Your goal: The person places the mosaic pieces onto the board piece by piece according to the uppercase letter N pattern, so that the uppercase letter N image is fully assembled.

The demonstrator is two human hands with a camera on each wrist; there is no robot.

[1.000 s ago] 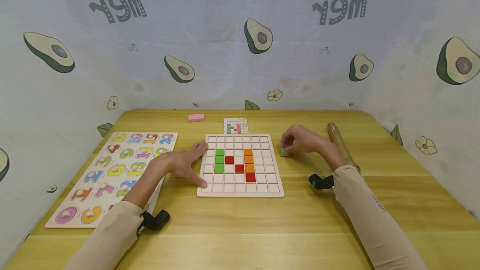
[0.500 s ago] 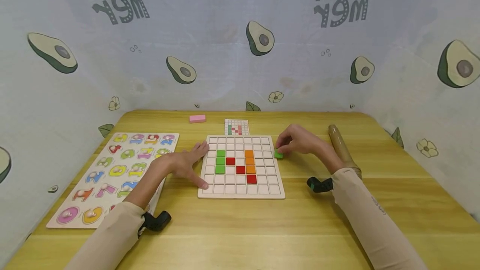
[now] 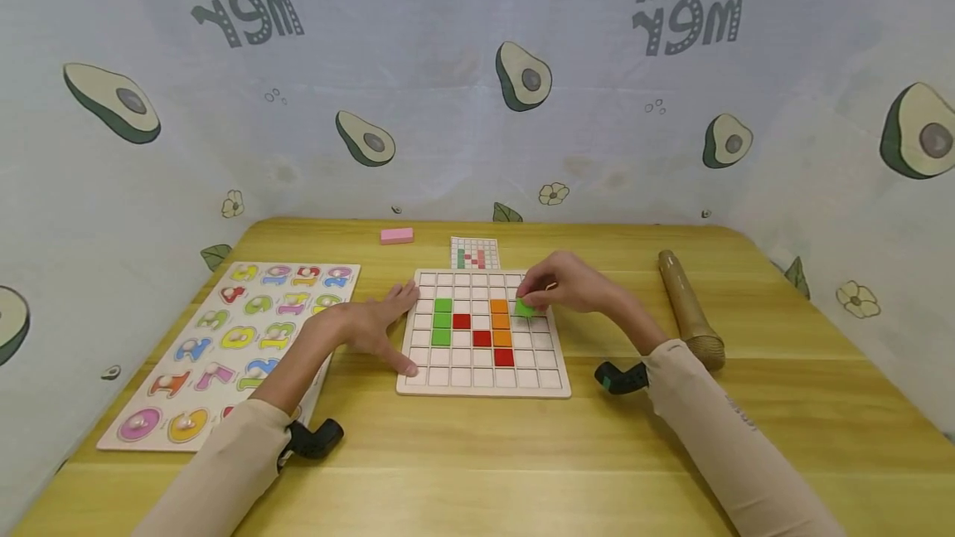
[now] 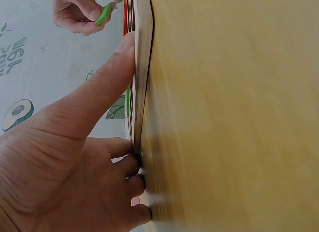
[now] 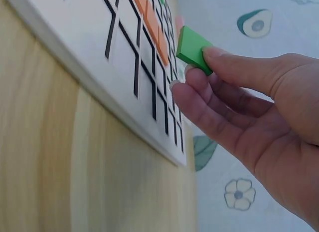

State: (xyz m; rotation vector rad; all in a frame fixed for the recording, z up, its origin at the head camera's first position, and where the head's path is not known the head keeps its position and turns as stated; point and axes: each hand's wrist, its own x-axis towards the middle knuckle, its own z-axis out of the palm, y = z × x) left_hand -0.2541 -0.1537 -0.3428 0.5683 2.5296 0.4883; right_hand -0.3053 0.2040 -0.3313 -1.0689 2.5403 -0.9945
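A pale wooden grid board [image 3: 485,393] lies mid-table in the head view, with green tiles [image 3: 443,321], red tiles [image 3: 482,339] and orange tiles [image 3: 500,322] set in its squares. My left hand [image 3: 369,330] spreads along the board's left edge, thumb on the near-left corner and fingertips by the far-left one. Between thumb and fingers, my right hand [image 3: 570,284] pinches a green square tile [image 5: 194,48]. That tile is held tilted over the board's right-hand columns, right of the orange ones. The left wrist view shows the left thumb [image 4: 107,85] pressing the board's edge.
Behind the board lies a small pattern card [image 3: 483,249], its near end meeting the board. A number puzzle [image 3: 224,355] sits at left, partly under the left forearm. A pink block [image 3: 396,236] rests at the back; a brown microphone-shaped object [image 3: 686,305] lies right of the right hand.
My right hand has carried the green tile leftward from the table beside the board to above its right-hand columns. The left hand has stayed at the board's edge.
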